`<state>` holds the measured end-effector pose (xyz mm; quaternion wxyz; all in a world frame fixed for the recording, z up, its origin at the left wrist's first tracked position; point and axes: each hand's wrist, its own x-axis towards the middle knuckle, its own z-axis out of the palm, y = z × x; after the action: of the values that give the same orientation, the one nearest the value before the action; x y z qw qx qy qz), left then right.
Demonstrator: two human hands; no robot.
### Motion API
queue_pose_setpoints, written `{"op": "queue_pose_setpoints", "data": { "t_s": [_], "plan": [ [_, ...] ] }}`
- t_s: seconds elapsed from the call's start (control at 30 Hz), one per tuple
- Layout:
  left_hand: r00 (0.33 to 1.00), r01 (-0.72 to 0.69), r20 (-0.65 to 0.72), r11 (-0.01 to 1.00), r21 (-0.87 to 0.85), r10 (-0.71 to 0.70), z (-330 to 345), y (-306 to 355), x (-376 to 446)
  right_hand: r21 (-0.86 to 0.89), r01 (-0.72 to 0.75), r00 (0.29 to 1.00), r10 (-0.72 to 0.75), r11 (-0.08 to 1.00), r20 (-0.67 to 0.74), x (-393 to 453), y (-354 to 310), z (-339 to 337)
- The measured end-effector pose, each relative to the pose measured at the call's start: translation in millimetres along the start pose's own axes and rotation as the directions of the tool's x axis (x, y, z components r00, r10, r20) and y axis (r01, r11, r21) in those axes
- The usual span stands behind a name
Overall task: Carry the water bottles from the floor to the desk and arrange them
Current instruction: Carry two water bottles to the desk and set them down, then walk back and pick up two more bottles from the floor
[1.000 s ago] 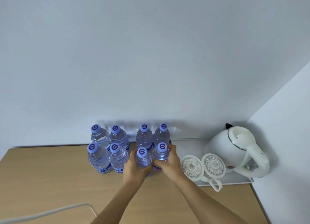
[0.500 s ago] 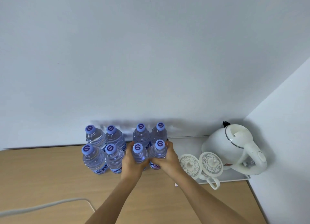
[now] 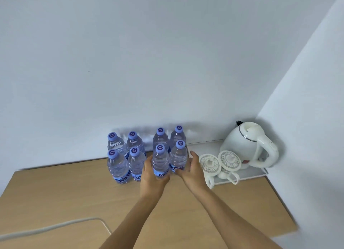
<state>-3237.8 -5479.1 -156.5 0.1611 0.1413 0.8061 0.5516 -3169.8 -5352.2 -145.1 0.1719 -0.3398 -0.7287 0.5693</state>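
Several clear water bottles with purple caps stand in two rows at the back of the wooden desk (image 3: 74,202). My left hand (image 3: 151,176) grips the front-row bottle (image 3: 160,161) that is third from the left. The front right bottle (image 3: 178,154) stands beside it. My right hand (image 3: 191,169) is at that bottle's right side, fingertips touching its lower part, thumb lifted clear of it. The left four bottles (image 3: 119,166) stand untouched, a small gap away.
A white tray (image 3: 204,146) in the back right corner carries a white kettle (image 3: 245,144) and two lidded white cups (image 3: 210,164), close to my right hand. A grey cable (image 3: 55,228) lies on the desk at front left. Walls close off the back and right.
My right hand has loosened: its thumb has come off the front right bottle. The view has shifted a little; the bottles stand where they were.
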Motion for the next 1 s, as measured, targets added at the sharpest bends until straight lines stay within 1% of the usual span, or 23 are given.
{"op": "queue_pose_setpoints", "data": {
  "t_s": [0.07, 0.17, 0.27, 0.4, 0.5, 0.6, 0.73, 0.8, 0.9, 1.0],
  "plan": [
    [0.999, -0.013, 0.043, 1.000, 0.020, 0.013, -6, -4, -15, 0.036, -0.037, 0.999, 0.038, 0.999, -0.021, -22, 4, 2],
    [0.992, -0.022, 0.123, 0.998, 0.067, 0.014, -12, -11, -41, 0.060, -0.154, 0.988, 0.155, 0.986, -0.014, -61, 15, 0],
    [0.976, -0.036, 0.219, 0.998, 0.053, 0.024, -10, -12, -65, 0.052, -0.200, 0.975, 0.204, 0.978, -0.083, -95, 26, -12],
    [0.923, -0.081, 0.382, 0.995, 0.062, 0.051, 5, -5, -97, 0.085, -0.247, 0.947, 0.259, 0.965, -0.188, -136, 38, -47],
    [0.835, -0.120, 0.547, 0.989, 0.081, 0.057, 26, 4, -122, 0.154, -0.288, 0.901, 0.322, 0.945, -0.292, -169, 52, -84],
    [0.752, -0.148, 0.658, 0.984, 0.101, 0.046, 51, 12, -144, 0.207, -0.297, 0.857, 0.355, 0.932, -0.374, -199, 66, -120],
    [0.648, -0.195, 0.758, 0.978, 0.073, 0.073, 98, 24, -174, 0.252, -0.293, 0.793, 0.381, 0.922, -0.475, -239, 87, -171],
    [0.592, -0.235, 0.801, 0.969, 0.071, 0.086, 129, 31, -193, 0.281, -0.303, 0.746, 0.410, 0.911, -0.525, -260, 102, -198],
    [0.521, -0.268, 0.851, 0.959, 0.089, 0.067, 175, 40, -227, 0.312, -0.310, 0.695, 0.438, 0.898, -0.570, -290, 123, -240],
    [0.446, -0.298, 0.893, 0.950, 0.089, 0.057, 233, 53, -266, 0.339, -0.312, 0.645, 0.459, 0.888, -0.611, -316, 148, -295]
  ]
}}
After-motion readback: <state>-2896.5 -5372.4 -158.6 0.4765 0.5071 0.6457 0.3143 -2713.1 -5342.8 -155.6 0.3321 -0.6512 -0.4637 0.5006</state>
